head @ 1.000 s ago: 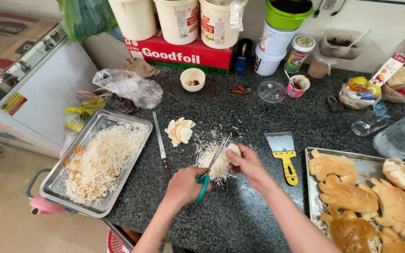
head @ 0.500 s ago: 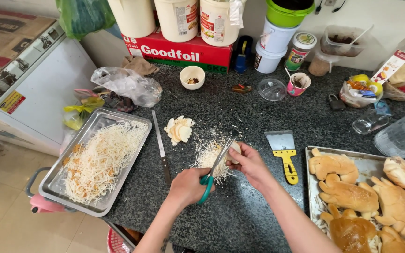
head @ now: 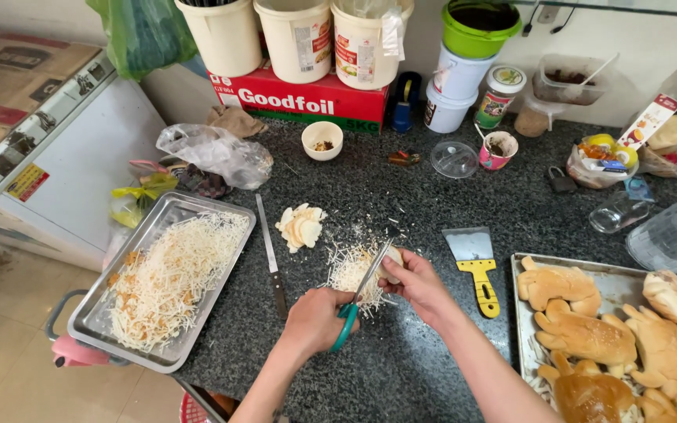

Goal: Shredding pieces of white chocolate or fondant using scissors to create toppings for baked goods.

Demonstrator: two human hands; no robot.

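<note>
Both forearms reach forward, the left hand [head: 316,319] curled closed, the right hand [head: 417,283] pinching with bent fingers [head: 392,274].

Tabletop [head: 401,368]: tray of shreds [head: 162,286] at left, knife [head: 270,254] beside it, shred pile [head: 350,270] at centre, scraper [head: 476,266] to its right, bread tray [head: 617,286] far right.

Scissors [head: 358,294]: green handles, metal blades, gripped at the handles by the left hand [head: 315,319]. Blades point up and away, slanting towards the right, tips over a pale piece of cheese [head: 392,264]. That piece is pinched in the fingers of the right hand [head: 417,283], just above the dark speckled bench [head: 401,196]. Directly beneath lies a loose heap of fine white shreds [head: 348,272], scattered thinly at its edges.
</note>
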